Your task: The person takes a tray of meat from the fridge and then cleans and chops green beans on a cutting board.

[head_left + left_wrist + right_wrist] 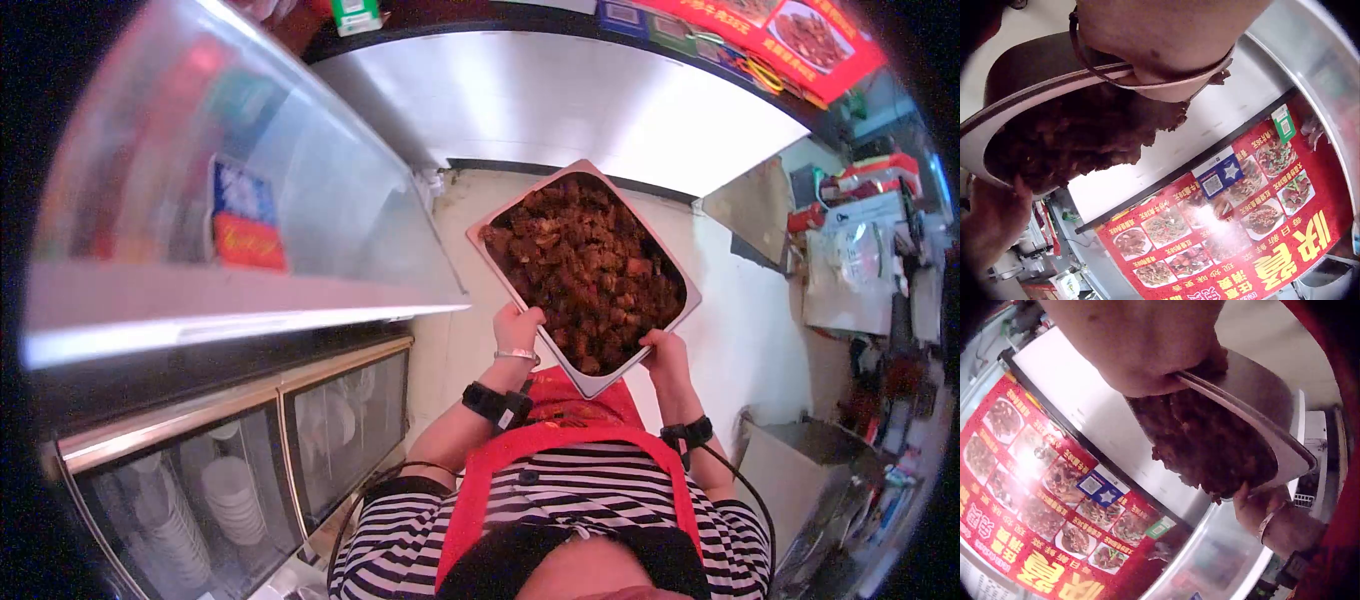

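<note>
Both hands hold a rectangular metal pan (pixel 690 314) in front of the body, turned cornerwise in the head view. Dark brown chunks of cooked meat (pixel 590 260) fill it, heaped to the rim. My left hand (pixel 518 328) grips the rim at the near left side, thumb over the edge. My right hand (pixel 664 354) grips the near right side the same way. In the left wrist view the meat (pixel 1079 137) rises above the pan's rim (pixel 1035 94). The right wrist view shows the left hand (pixel 1260 512) at the far side of the pan; fingers beneath are hidden.
A glass display case (pixel 330 200) stands at the left, above a cabinet (pixel 290 400) with stacked white bowls (pixel 235 500). Ahead runs a shiny white counter panel (pixel 560 100) with a red menu board (pixel 1229 231) beyond. Shelving with bags (pixel 850 270) and a metal box (pixel 800 470) line the right.
</note>
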The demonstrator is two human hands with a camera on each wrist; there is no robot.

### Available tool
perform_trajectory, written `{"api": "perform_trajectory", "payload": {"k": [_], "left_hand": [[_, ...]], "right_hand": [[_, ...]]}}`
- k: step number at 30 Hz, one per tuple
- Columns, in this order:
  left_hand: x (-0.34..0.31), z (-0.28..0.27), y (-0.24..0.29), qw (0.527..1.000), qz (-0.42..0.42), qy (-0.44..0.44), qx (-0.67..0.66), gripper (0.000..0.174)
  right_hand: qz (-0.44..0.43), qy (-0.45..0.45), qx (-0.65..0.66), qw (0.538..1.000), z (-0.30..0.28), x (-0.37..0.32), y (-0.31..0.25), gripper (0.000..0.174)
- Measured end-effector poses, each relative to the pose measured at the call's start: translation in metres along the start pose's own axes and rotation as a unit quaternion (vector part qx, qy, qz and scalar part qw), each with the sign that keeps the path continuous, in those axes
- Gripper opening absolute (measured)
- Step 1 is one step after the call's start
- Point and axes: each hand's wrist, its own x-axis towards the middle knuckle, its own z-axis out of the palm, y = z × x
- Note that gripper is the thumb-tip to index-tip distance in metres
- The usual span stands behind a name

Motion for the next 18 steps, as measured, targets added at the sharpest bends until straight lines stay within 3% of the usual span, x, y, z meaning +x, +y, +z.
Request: {"api": "perform_trajectory", "payload": {"k": [7, 12, 18], "left_hand": [[-0.021, 0.090, 0.017, 0.988, -0.004, -0.120, 0.099, 0.011], [-0.034, 0.239, 0.013, 0.961, 0.034, -0.215, 0.172, 0.012], [-0.112, 0.457, 0.018, 0.929, 0.047, -0.310, 0.199, 0.014]], "right_hand": [[-0.035, 0.092, 0.100, 0.990, -0.087, 0.002, 0.004, 0.014], [-0.052, 0.154, 0.203, 0.966, -0.180, 0.019, -0.054, 0.014], [-0.062, 0.224, 0.271, 0.934, -0.373, 0.069, -0.122, 0.013]]}}
